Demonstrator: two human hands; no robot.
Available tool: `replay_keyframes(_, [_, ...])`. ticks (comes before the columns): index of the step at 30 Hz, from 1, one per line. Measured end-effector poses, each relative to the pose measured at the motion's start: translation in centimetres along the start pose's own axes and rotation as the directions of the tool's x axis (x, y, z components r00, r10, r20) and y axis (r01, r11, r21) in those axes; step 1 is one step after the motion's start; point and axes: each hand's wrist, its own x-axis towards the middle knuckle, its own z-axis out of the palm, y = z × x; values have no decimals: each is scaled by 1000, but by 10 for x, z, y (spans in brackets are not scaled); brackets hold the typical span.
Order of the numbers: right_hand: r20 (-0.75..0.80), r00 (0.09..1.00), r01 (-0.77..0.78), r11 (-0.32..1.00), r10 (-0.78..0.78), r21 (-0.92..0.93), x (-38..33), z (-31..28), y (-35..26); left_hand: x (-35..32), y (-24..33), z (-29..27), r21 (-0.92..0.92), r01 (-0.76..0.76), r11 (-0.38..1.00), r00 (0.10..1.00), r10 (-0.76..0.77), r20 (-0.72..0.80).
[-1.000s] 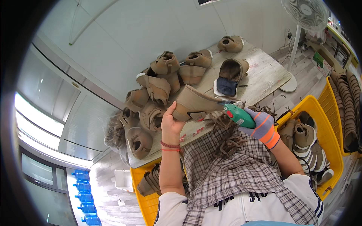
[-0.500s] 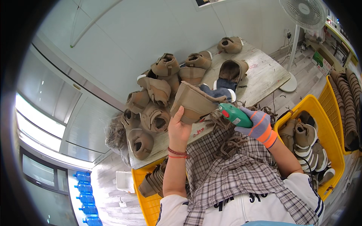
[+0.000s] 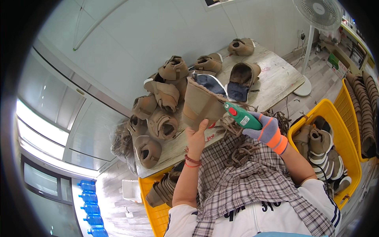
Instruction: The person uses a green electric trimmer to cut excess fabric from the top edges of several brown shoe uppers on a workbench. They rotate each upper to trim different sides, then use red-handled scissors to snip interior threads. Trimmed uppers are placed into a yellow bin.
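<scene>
My bare left hand (image 3: pixel 197 136) grips a brown shoe upper (image 3: pixel 203 103) from below, its dark fuzzy lining and white edge turned upward. A green handheld power tool (image 3: pixel 248 119) with a red button is held in my right hand (image 3: pixel 266 130), which wears a grey and orange glove. The tool's tip meets the right edge of the upper; what its working end does there is too small to make out. Just beyond, another brown upper (image 3: pixel 244 71) with dark lining lies open on the table (image 3: pixel 278 75).
Several brown uppers (image 3: pixel 161 94) are heaped on the table's left. Brown trimmings (image 3: pixel 241 153) lie on my plaid apron. A yellow crate (image 3: pixel 349 152) of uppers stands at my right, another yellow crate (image 3: pixel 152 215) at lower left. A white fan (image 3: pixel 310 55) stands behind the table.
The upper has turned in my left hand, so more of its dark lining and white edge shows. My left hand has shifted slightly right; the tool has moved slightly left and tilted.
</scene>
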Motion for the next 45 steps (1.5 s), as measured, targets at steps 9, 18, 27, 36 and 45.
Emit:
replay_keyframes(9, [-14, 997, -70, 994, 72, 81, 8, -3, -4, 2, -8, -2, 570, -221, 791, 968, 107, 227])
replay_keyframes(18, [35, 973, -230, 953, 228, 195, 11, -15, -10, 10, -20, -8, 722, -646, 249, 758, 100, 644])
replay_keyframes(27, [0, 921, -381, 904, 389, 195, -5, -29, 6, 0, -33, -6, 742, -560, 368, 818, 108, 564])
replay_keyframes(36, [5, 958, -287, 954, 288, 89, -15, -19, 21, 3, -46, -6, 716, -547, 435, 822, 118, 556])
replay_keyframes(45, [133, 857, -514, 810, 498, 281, -5, -24, 1, -2, -46, -2, 687, -695, 210, 705, 12, 709])
